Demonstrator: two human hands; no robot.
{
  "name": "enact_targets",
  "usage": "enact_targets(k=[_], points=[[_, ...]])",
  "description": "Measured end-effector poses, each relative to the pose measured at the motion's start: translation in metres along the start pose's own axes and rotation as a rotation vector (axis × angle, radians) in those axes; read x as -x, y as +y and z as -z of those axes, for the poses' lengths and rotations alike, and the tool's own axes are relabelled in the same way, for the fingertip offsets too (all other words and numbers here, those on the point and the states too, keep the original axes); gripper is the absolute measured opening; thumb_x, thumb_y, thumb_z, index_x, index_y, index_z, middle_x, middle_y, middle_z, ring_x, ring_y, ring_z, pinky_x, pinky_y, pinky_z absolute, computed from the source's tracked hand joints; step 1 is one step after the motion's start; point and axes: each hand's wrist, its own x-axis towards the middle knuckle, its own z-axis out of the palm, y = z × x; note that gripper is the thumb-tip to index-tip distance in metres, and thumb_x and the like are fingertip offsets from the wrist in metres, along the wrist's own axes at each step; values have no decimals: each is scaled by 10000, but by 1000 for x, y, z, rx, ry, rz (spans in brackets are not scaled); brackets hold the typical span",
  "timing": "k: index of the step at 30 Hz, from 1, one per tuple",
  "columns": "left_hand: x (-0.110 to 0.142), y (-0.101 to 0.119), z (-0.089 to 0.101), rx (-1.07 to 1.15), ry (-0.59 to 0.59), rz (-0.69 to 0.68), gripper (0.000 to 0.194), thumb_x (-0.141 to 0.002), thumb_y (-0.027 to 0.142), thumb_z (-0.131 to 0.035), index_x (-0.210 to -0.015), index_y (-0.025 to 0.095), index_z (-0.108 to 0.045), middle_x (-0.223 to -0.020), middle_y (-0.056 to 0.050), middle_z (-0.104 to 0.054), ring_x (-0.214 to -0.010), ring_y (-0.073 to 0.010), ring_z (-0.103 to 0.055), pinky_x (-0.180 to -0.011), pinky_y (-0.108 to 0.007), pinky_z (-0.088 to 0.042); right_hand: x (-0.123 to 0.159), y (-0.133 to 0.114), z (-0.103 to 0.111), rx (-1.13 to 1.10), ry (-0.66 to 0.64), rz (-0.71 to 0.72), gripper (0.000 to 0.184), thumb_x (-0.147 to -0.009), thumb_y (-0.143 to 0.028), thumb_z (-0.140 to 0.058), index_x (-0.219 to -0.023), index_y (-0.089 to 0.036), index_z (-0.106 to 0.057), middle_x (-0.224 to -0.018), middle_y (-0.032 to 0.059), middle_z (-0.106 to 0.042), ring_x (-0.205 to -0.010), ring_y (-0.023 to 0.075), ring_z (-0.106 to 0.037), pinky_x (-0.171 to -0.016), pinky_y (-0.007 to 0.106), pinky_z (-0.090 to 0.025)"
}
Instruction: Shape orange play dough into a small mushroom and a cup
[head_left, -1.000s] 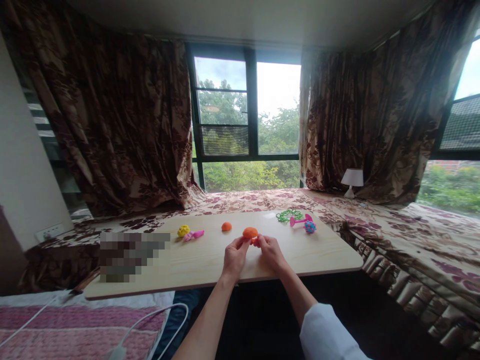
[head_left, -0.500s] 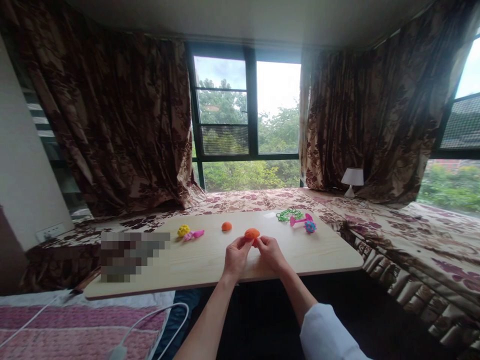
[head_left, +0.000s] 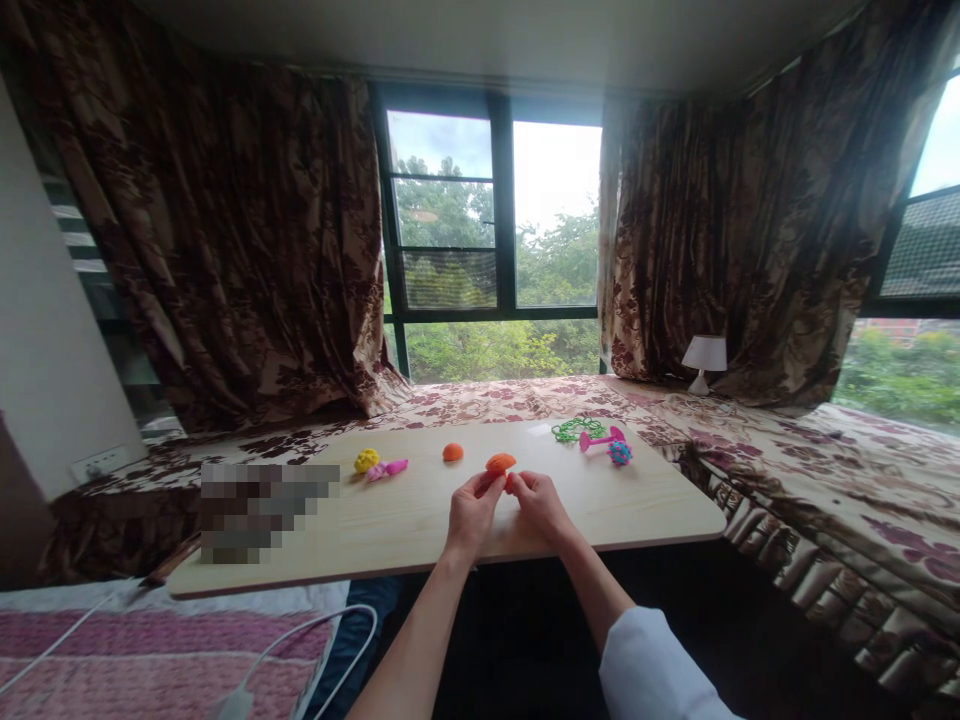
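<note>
Pale wood-look table (head_left: 405,530): yellow lump (head_left: 367,460) & pink item (head_left: 390,469) close together on its L half. Green stringy loop (head_left: 574,431), pink dumbbell-shaped toy (head_left: 598,440) & knobbly blue-pink ball (head_left: 620,454) grouped nr its far R corner. Behind table: window (head_left: 504,220) btwn dark floral curtains (head_left: 285,250). White-shaded lamp (head_left: 705,354) past table's far R corner. Front-L of table: pink striped quilt (head_left: 150,640) w/ white cable (head_left: 365,609).

The left hand (head_left: 472,508) and right hand (head_left: 538,502) hide the underside of the orange piece (head_left: 499,462); whether the small orange bit (head_left: 511,482) between them joins it cannot be told. A pixelated patch (head_left: 259,512) masks the tabletop's (head_left: 390,535) left end (only coarse blocks show). The bottom edge crops the left forearm (head_left: 409,645) and white sleeve (head_left: 660,665).
</note>
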Motion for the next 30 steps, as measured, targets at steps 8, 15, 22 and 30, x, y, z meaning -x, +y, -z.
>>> enact_targets(k=[8,15,22,30], points=[[1,1,2,-75,-39,-23,307,-668,346,-651,-907,154,-669,-881,-68,-700,-840,-200,-625,-810,-306,-444,-1,1,0,-2,7,-17,334,-800,-310,-424,-609,-133,-633,-624,40,-652,-609,147,-567,-590,226,-398],[6,10,-1,19,-32,-34,274,-667,338,-649,-869,155,-671,-860,-48,-695,-803,-178,-616,-764,-273,-445,-3,3,-2,-19,20,-49,413,-825,-358,-366,-632,-126,-649,-637,55,-655,-614,153,-572,-595,232,-403],[3,4,1,-9,-18,-36,324,-686,358,-627,-940,159,-664,-877,-54,-703,-832,-186,-628,-815,-301,-441,-2,1,0,-38,30,-53,468,-845,-392,-320,-624,-132,-641,-637,54,-651,-619,150,-574,-603,233,-402],[1,-1,1,-48,21,-7,349,-668,359,-655,-953,159,-662,-889,-56,-706,-840,-192,-634,-801,-298,-465,-1,-2,1,-19,-1,-51,371,-802,-392,-446,-673,-128,-671,-656,54,-671,-630,151,-587,-601,230,-409]])
